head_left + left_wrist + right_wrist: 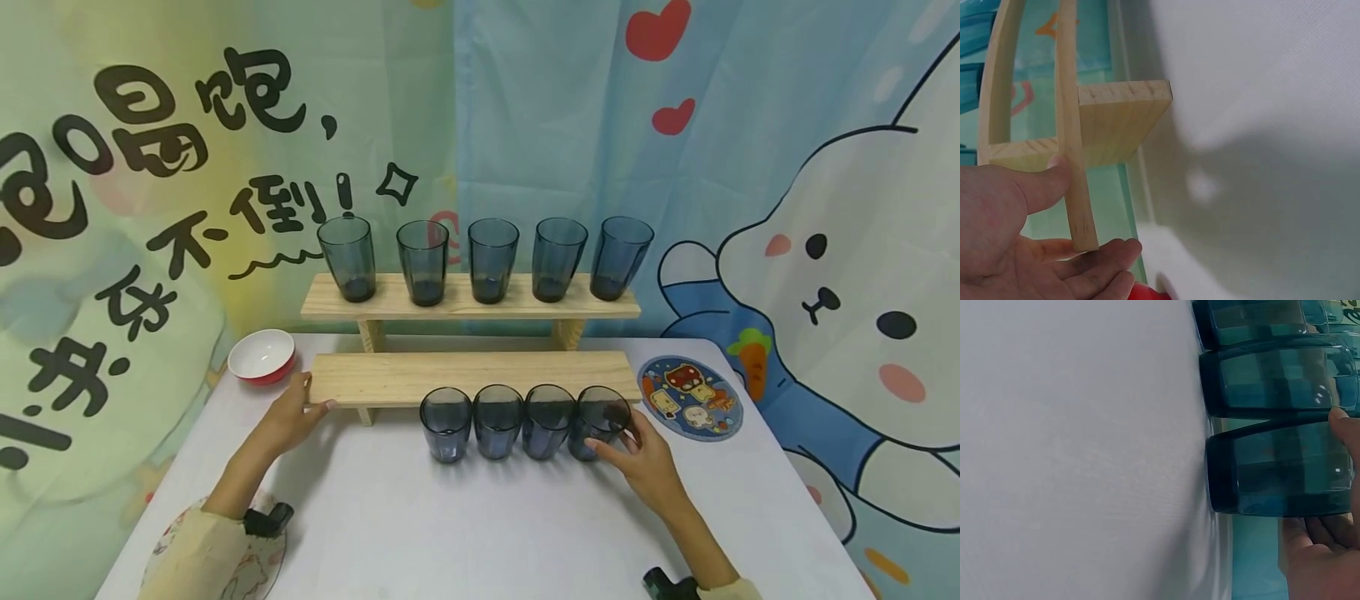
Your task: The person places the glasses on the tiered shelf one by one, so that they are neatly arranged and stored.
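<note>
A two-tier wooden rack stands on the white table. At the left end of its lower board, my left hand holds the wood; in the left wrist view the thumb lies along the board and the fingers are at its end. My right hand grips a blue-grey drinking glass, thumb on one side and fingers on the other. That glass is upright on the table, rightmost in a close row of several alike. Beside it stands another glass.
Several matching glasses, one of them in the middle, are spaced along the upper board. A red-and-white bowl is at the left, a round blue cartoon mat at the right. Under the left forearm lies a patterned round mat.
</note>
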`<state>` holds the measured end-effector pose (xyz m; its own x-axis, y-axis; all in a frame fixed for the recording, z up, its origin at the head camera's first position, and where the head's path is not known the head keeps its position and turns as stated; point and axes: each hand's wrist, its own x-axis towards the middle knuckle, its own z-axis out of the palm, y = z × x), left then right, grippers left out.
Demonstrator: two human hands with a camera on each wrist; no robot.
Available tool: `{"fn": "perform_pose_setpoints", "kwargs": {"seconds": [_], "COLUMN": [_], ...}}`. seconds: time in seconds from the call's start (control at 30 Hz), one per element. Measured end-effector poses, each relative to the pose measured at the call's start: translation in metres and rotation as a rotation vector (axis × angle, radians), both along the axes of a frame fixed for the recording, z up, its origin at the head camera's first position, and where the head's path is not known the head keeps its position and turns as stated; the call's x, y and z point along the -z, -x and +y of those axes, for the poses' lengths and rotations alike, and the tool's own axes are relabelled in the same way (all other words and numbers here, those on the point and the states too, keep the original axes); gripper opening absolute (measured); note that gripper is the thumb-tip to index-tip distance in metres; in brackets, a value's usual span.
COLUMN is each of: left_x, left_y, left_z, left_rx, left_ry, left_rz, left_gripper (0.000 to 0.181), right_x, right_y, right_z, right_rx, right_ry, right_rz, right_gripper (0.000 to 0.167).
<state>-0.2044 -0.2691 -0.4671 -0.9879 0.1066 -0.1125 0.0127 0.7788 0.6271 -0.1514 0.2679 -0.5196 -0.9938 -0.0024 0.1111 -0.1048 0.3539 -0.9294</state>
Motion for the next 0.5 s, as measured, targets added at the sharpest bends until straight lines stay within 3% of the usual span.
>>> {"fn": "perform_pose_setpoints", "kwargs": {"seconds": [0.23,0.5], "left_x": [0.000,-0.001], "left_y": [-0.001,0.000], "left_z": [0.000,0.000], "left_rx": [-0.001,0.000], "left_ry": [-0.004,-0.011], "left_rz": [0.003,-0.009], "left_gripper": [0.071,0.072], "right_x": [-0.012,-0.042], "right_y": [-0.006,-0.008], "right_z": [0.002,0.006], "right_rx": [0.014,0.036], "right_ry": [-0.013,-0.069], "right_rz": [0.011,0.050], "right_gripper": [0.078,0.082]}}
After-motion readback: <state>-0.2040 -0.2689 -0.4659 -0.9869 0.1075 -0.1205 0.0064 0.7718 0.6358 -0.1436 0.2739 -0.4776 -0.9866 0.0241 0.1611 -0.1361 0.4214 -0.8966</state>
